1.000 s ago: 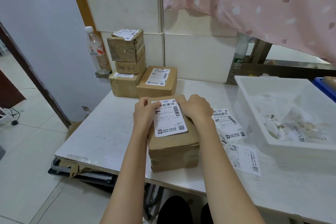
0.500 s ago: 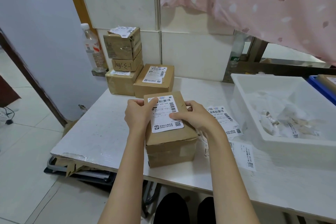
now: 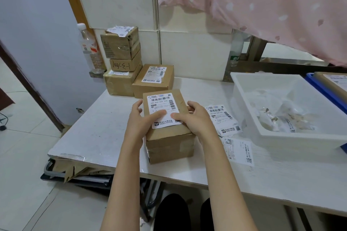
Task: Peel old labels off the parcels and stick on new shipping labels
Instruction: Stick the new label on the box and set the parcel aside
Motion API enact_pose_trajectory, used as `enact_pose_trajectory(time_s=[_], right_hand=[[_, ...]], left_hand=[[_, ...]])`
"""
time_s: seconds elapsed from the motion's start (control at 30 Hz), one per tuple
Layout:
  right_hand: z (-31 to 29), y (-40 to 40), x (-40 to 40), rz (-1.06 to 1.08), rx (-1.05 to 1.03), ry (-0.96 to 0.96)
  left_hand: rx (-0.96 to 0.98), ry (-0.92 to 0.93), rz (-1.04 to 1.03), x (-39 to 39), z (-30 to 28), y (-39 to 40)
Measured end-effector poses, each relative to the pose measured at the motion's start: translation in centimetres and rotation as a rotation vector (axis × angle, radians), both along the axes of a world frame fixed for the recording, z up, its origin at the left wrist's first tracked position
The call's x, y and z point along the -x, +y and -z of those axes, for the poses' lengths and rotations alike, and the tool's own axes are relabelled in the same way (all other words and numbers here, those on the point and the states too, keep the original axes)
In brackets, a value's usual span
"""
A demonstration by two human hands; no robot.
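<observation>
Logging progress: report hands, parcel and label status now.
Left hand and right hand grip the parcel, thumbs pressing the new label flat. Label on top, fully laid. Loose labels beside, not in the way.

Soft, even indoor light, faint shadows; wide-angle bending at the frame edges; slight softness throughout, no glare.

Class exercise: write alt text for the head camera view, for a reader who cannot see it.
Two hands press a white shipping label flat onto a cardboard parcel on a white table: left hand and right hand grip its sides, thumbs on the label. More labelled boxes are stacked behind, loose labels lie to the right.
</observation>
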State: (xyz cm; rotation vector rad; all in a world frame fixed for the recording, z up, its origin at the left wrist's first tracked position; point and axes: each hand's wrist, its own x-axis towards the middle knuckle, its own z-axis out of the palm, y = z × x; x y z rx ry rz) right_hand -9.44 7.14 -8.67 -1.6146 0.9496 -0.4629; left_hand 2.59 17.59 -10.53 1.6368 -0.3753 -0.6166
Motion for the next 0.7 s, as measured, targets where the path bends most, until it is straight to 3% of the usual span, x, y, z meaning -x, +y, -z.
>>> enact_pose_trajectory(time_s=[0.17,0.37,0.47,0.57,0.7], right_hand=[[0.0,0.2,1.4,-0.076,-0.115,-0.081],[-0.3,1.2,2.1,0.023,-0.191,-0.169],[-0.6,1.4,2.8,0.074,-0.082,-0.066],[-0.7,1.9,3.4,-0.002,0.011,0.062],[-0.7,2.7,3.3,-0.024,0.096,0.053]], left_hand=[[-0.028,-0.029,-0.107,0.7,-0.2,0.1],[0.0,0.007,0.025,2.0,-0.6,1.2],[0.015,0.066,-0.027,2.5,-0.3,1.5],[-0.092,0.103,-0.038,2.2,0.0,2.2],[-0.142,0.097,0.049,2.2,-0.5,2.8]])
